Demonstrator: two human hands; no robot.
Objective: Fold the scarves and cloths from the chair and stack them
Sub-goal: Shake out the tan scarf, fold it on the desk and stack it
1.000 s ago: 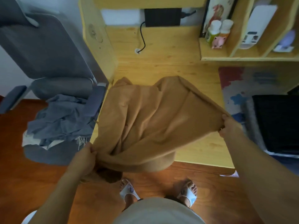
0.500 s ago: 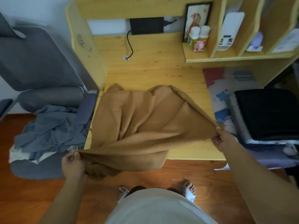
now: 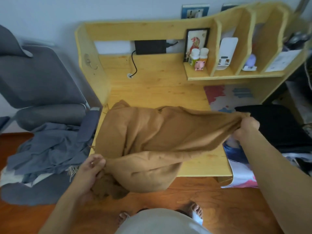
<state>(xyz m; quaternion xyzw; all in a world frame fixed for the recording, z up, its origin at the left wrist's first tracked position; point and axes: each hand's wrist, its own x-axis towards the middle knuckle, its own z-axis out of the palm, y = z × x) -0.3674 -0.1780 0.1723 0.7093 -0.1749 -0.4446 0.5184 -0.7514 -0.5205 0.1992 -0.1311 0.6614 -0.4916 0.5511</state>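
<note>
Scarf stretched left-right across desk, ends pinched by left hand and right hand

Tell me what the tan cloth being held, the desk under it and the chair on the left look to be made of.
Tan cloth: soft matte woven fabric, perhaps wool-like; it drapes in rounded folds between the left hand and right hand.
Desk: pale wood, likely pine; grain lines and knots show, with a slight sheen.
Chair: grey matte upholstery, apparently fabric; the frame is unclear.
</note>
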